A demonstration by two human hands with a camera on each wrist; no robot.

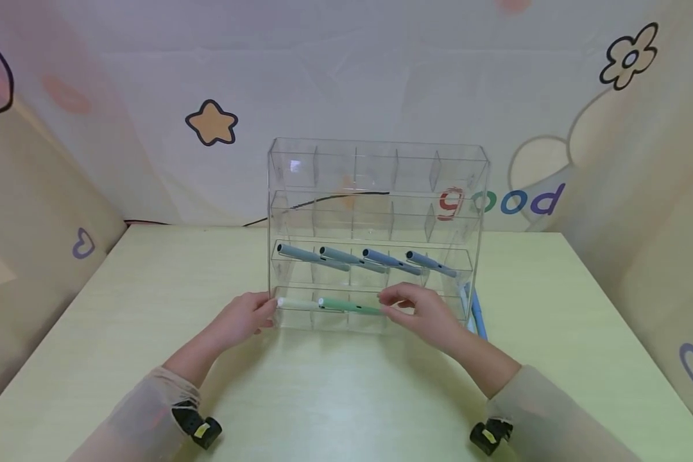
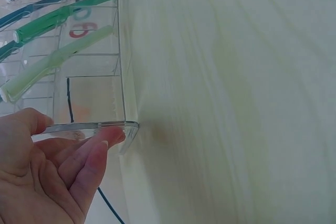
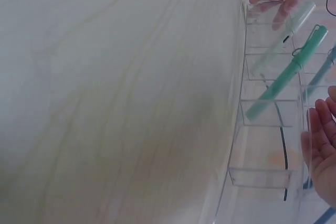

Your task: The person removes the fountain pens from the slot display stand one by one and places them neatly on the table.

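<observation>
"What does the left hand [image 1: 245, 317] do?"
"It pinches the rack's [image 1: 375, 221] left side between thumb and fingers."
"And the right hand [image 1: 421, 311]?"
"By the rack's lower rows, fingers loosely bent, holding nothing."
"The pens?"
"Green pen [image 1: 349, 307] and pale pen [image 1: 294, 303] in the rack's bottom row, four blue pens [image 1: 308, 255] directly above."
</observation>
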